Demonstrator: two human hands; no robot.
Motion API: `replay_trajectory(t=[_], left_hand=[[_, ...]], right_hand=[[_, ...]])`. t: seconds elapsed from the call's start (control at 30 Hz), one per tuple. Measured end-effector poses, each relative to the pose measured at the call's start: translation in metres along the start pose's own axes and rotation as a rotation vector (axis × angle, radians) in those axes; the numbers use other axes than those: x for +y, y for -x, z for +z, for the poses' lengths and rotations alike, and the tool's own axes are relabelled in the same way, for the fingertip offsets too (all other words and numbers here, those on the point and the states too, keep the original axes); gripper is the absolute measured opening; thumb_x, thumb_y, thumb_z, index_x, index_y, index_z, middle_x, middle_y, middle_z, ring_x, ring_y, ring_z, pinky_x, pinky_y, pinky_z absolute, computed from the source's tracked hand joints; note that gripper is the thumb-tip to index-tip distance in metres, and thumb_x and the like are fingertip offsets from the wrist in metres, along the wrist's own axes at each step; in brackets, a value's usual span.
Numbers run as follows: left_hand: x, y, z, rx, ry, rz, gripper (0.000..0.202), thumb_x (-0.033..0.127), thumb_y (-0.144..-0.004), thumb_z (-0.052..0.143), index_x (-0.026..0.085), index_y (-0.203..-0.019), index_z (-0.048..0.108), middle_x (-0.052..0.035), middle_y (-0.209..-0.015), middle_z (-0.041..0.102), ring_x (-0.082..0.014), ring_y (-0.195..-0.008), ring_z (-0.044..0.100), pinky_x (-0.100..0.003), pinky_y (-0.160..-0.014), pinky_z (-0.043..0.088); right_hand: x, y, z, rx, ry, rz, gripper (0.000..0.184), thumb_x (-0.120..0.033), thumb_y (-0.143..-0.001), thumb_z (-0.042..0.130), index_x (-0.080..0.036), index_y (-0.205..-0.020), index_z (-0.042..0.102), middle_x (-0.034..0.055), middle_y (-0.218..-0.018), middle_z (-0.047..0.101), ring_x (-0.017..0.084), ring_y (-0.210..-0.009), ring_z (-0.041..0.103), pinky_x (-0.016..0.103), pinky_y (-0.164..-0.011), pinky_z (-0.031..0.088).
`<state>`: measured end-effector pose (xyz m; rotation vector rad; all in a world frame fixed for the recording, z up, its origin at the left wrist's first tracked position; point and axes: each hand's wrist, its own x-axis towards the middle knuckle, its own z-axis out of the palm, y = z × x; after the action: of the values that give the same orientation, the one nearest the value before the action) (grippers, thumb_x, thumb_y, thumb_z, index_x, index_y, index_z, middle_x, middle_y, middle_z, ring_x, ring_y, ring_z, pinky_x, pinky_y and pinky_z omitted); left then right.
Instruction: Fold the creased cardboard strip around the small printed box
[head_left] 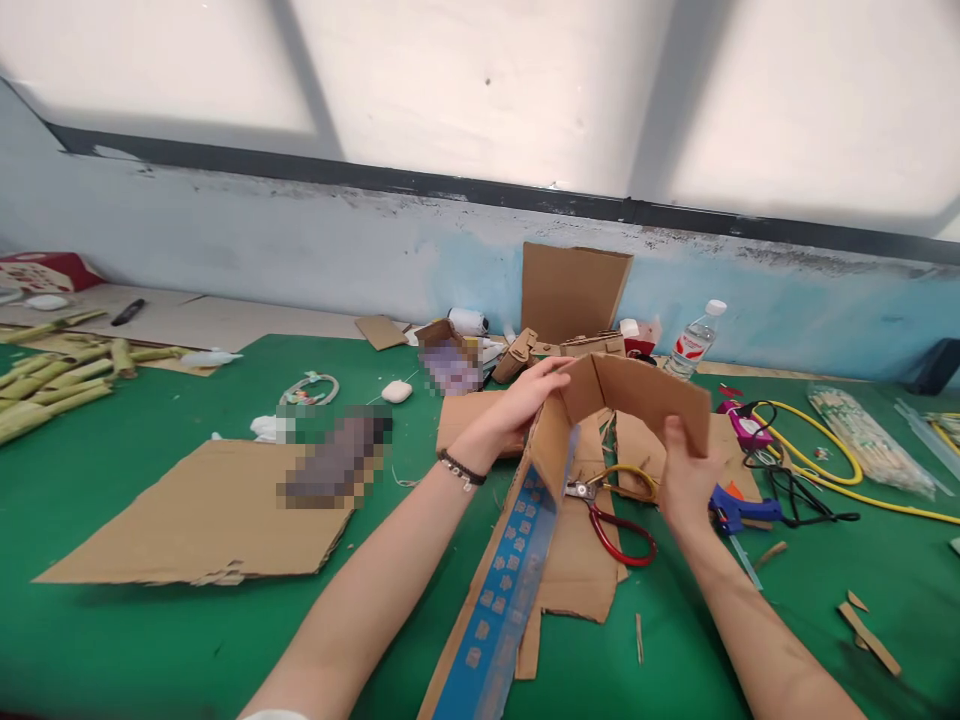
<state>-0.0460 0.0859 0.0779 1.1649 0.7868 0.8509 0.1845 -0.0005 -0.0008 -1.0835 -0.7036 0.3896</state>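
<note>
A long cardboard strip (641,395), folded into an angular bend, is held up between my two hands. My left hand (529,395) grips its far left bend, fingers curled over the top edge. At the other end, my right hand (686,485) pinches the strip with the thumb on its inner face. One length with blue printed tape (499,580) runs down toward me. Below the strip, scissors (637,562) with a red and a yellow handle lie on cardboard pieces (581,580). A blue glue gun (739,508) rests just past my right hand.
On the green table (382,620) a flat cardboard sheet (180,520) lies left, a blurred dark object on it. Plant stalks (56,385) are far left. A water bottle (694,345) stands behind; a bag of thin sticks (870,435) and a yellow cord (900,508) lie right.
</note>
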Motion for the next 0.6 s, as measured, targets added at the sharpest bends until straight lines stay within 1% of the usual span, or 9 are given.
replay_trajectory(t=[0.07, 0.13, 0.17, 0.23, 0.33, 0.37, 0.43, 0.5, 0.6], left_hand=[[0.004, 0.004, -0.006, -0.136, -0.145, -0.040, 0.060, 0.045, -0.091, 0.087, 0.033, -0.148, 0.073, -0.0092, -0.128, 0.083, -0.0300, -0.102, 0.079, -0.035, -0.077, 0.061], [0.004, 0.006, -0.007, -0.257, -0.249, -0.030, 0.061, 0.048, -0.091, 0.087, 0.030, -0.148, 0.074, -0.0113, -0.141, 0.080, -0.0335, -0.118, 0.077, -0.039, -0.089, 0.062], [0.003, 0.006, -0.006, -0.301, -0.291, -0.020, 0.061, 0.051, -0.092, 0.086, 0.029, -0.147, 0.074, -0.0116, -0.147, 0.077, -0.0352, -0.127, 0.075, -0.040, -0.096, 0.061], [-0.001, 0.004, -0.002, -0.323, -0.375, -0.004, 0.060, 0.054, -0.093, 0.084, 0.028, -0.146, 0.075, -0.0116, -0.153, 0.074, -0.0379, -0.137, 0.070, -0.044, -0.106, 0.059], [-0.009, 0.000, 0.004, -0.272, -0.451, 0.003, 0.059, 0.058, -0.096, 0.080, 0.027, -0.146, 0.077, -0.0120, -0.154, 0.074, -0.0397, -0.141, 0.068, -0.049, -0.113, 0.056], [-0.012, -0.002, 0.006, -0.256, -0.438, 0.007, 0.058, 0.059, -0.097, 0.079, 0.026, -0.144, 0.078, -0.0118, -0.154, 0.075, -0.0396, -0.142, 0.068, -0.049, -0.116, 0.055], [-0.018, -0.007, 0.007, -0.239, -0.323, -0.002, 0.057, 0.065, -0.097, 0.077, 0.025, -0.138, 0.081, -0.0119, -0.150, 0.077, -0.0395, -0.142, 0.069, -0.049, -0.117, 0.054], [-0.024, -0.011, 0.007, -0.237, -0.123, -0.046, 0.066, 0.075, -0.096, 0.074, 0.023, -0.135, 0.082, -0.0132, -0.146, 0.080, -0.0403, -0.141, 0.070, -0.049, -0.117, 0.055], [-0.033, -0.017, 0.010, -0.283, 0.175, -0.113, 0.083, 0.089, -0.093, 0.067, 0.022, -0.139, 0.080, -0.0158, -0.145, 0.081, -0.0424, -0.143, 0.070, -0.051, -0.117, 0.057]], right_hand=[[0.000, -0.012, 0.001, 0.064, -0.065, 0.032, 0.066, -0.068, -0.090, 0.085, -0.021, -0.134, 0.074, 0.0125, -0.136, 0.082, 0.029, -0.120, 0.079, 0.048, -0.105, 0.067], [0.001, -0.015, 0.004, 0.065, -0.108, 0.089, 0.072, -0.070, -0.089, 0.084, -0.021, -0.140, 0.070, 0.0134, -0.144, 0.079, 0.027, -0.127, 0.078, 0.047, -0.110, 0.066], [0.002, -0.014, 0.005, 0.050, -0.118, 0.125, 0.073, -0.069, -0.088, 0.086, -0.021, -0.141, 0.070, 0.0138, -0.146, 0.079, 0.027, -0.130, 0.077, 0.047, -0.113, 0.065], [0.004, -0.007, 0.009, 0.004, -0.123, 0.204, 0.075, -0.063, -0.083, 0.094, -0.021, -0.141, 0.072, 0.0143, -0.147, 0.079, 0.029, -0.134, 0.076, 0.048, -0.115, 0.065], [0.009, 0.001, 0.012, -0.054, -0.118, 0.330, 0.079, -0.055, -0.075, 0.101, -0.022, -0.141, 0.074, 0.0136, -0.147, 0.080, 0.032, -0.135, 0.077, 0.050, -0.112, 0.068], [0.010, 0.000, 0.012, -0.041, -0.117, 0.355, 0.078, -0.055, -0.074, 0.101, -0.021, -0.139, 0.075, 0.0139, -0.147, 0.080, 0.032, -0.135, 0.077, 0.050, -0.112, 0.069], [0.011, -0.005, 0.009, 0.034, -0.115, 0.358, 0.074, -0.057, -0.076, 0.100, -0.019, -0.136, 0.077, 0.0150, -0.150, 0.079, 0.033, -0.138, 0.076, 0.051, -0.114, 0.068], [0.010, -0.014, 0.005, 0.134, -0.112, 0.308, 0.072, -0.059, -0.081, 0.096, -0.018, -0.137, 0.076, 0.0153, -0.157, 0.075, 0.032, -0.144, 0.073, 0.050, -0.118, 0.066], [0.009, -0.025, 0.002, 0.275, -0.112, 0.205, 0.068, -0.058, -0.089, 0.089, -0.017, -0.141, 0.073, 0.0148, -0.163, 0.071, 0.030, -0.148, 0.071, 0.050, -0.125, 0.061]])
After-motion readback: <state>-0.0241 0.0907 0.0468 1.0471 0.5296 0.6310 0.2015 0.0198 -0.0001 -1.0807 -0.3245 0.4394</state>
